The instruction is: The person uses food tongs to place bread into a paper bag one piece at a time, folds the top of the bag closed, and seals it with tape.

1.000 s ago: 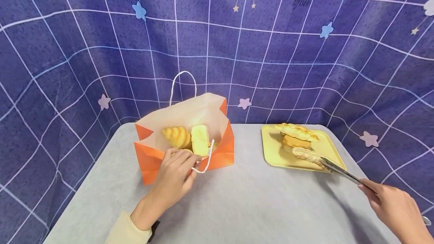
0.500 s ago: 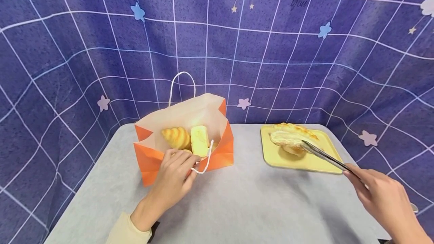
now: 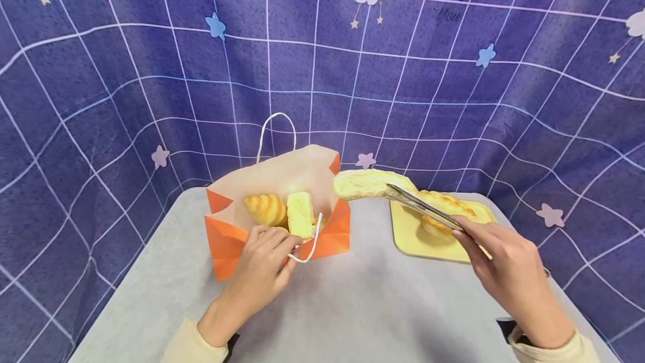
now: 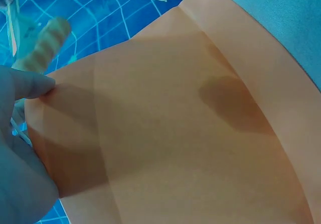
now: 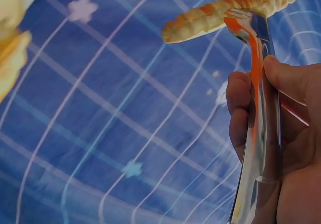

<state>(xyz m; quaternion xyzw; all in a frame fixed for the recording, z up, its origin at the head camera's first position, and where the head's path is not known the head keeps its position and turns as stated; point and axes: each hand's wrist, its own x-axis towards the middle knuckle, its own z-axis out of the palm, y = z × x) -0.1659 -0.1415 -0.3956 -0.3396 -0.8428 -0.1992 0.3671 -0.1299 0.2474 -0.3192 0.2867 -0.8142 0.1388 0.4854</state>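
My left hand point(image 3: 262, 265) pinches the front rim of an orange paper bag point(image 3: 227, 246); in the left wrist view the thumb lies at the edge of the paper bag point(image 4: 155, 98). The bag stands with its mouth spread, a croissant point(image 3: 265, 209) and a pale rectangular bread point(image 3: 299, 214) inside. In my right hand point(image 3: 514, 276) are metal tongs point(image 3: 428, 209), with fingers wrapped round them in the right wrist view. The tongs point(image 5: 260, 113) clamp a long ridged bread point(image 5: 200, 22), held in the air between bag and tray, its near end beside the bag's right rim.
On the right of the grey table point(image 3: 353, 307) lies a yellow tray point(image 3: 410, 242), with a braided loaf point(image 3: 450, 206) resting over a round bread point(image 3: 434, 227). White cord handles point(image 3: 279, 115) rise from the bag. A blue patterned curtain point(image 3: 393, 105) encloses the back and sides.
My right hand has carried the tongs and long bread leftward, from above the tray towards the bag. The left hand keeps its hold on the bag's rim.
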